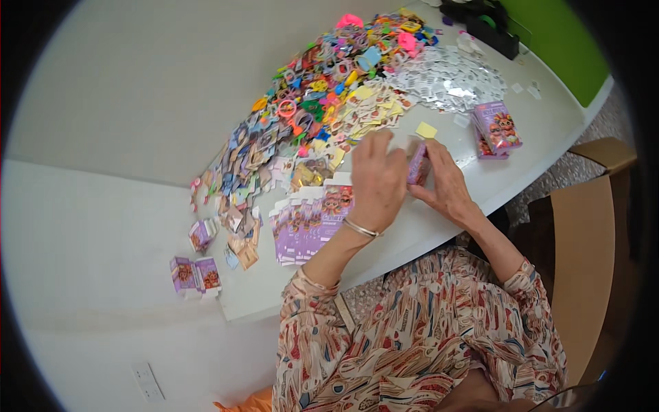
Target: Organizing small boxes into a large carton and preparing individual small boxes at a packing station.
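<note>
A small purple box (417, 165) stands on the table in the grip of my right hand (449, 185), whose thumb and fingers close around its side. Right beside it is my left hand (379, 180), wearing a bangle, its fingers curled and blurred by motion. Whether that hand holds anything is hidden. Under and left of my left wrist, flat purple cartons (298, 230) lie fanned out in an overlapping row. A yellow slip (426, 130) lies just beyond the box. Farther right, purple boxes (500, 129) are stacked.
Behind my hands spreads a heap of colourful plastic trinkets (309, 103), with yellow-and-white packets (371, 110), small white packets (453, 79) and picture cards (240, 165) around it. More purple boxes (184, 273) are at the far left. A cardboard box (582, 254) stands right of the table.
</note>
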Motion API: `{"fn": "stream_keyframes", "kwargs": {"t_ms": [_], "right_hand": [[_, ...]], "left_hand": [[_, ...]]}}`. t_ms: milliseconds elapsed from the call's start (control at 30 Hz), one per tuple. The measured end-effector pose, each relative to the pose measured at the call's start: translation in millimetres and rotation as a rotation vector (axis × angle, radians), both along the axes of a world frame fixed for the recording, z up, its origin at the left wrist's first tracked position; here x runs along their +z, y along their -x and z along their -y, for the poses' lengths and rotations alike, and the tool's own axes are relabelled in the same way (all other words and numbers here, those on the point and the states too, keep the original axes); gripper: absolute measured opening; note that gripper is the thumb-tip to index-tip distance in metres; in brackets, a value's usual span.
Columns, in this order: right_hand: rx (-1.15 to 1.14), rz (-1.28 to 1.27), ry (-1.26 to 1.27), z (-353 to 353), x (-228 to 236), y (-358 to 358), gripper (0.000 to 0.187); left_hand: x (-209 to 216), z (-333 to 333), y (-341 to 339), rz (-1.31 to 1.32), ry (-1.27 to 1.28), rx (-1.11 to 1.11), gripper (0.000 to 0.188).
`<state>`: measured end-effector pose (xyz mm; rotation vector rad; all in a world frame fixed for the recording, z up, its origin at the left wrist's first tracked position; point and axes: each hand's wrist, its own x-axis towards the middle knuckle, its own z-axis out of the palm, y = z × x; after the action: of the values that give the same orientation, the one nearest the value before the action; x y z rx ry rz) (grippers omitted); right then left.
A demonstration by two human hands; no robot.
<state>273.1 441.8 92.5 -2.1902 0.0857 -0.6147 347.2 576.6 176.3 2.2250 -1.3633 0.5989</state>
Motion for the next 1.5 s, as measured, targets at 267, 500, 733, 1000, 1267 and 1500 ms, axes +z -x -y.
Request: {"fn": "stream_keyframes", "kwargs": {"t_ms": [267,500,733,1000,1267,1500], "right_hand": [[-0.073,-0.123,-0.053,9.4,-11.2,10.9,0.085],[-0.188,-0.040,-0.158,25.1,-16.8,18.9,0.085],[-0.228,-0.072,-0.150,28.9,-22.4,30.4,0.082],[-0.168,-0.069,-0.161,15.3,-30.4,25.0,0.086],[-0.068,-0.079,-0.074,-5.3,-40.0,4.1,0.090],[-0.086,-0.045,-0.071,-5.4,-44.6,5.2,0.089]], "left_hand": [[-4.7,-23.4,-28.9,-0.609,0.128,-0.290,0.015],[-67.8,-44.4,-33.3,-0.453,-0.188,0.066,0.034],[-86.7,-34.6,-14.2,-0.322,-0.252,0.137,0.051],[-50.0,-90.6,-96.1,-0.372,-0.111,0.277,0.049],[-56.8,-150.5,-168.1,-0.235,-0.606,0.585,0.048],[-71.6,-159.6,-181.7,-0.558,-0.198,0.620,0.036]]}}
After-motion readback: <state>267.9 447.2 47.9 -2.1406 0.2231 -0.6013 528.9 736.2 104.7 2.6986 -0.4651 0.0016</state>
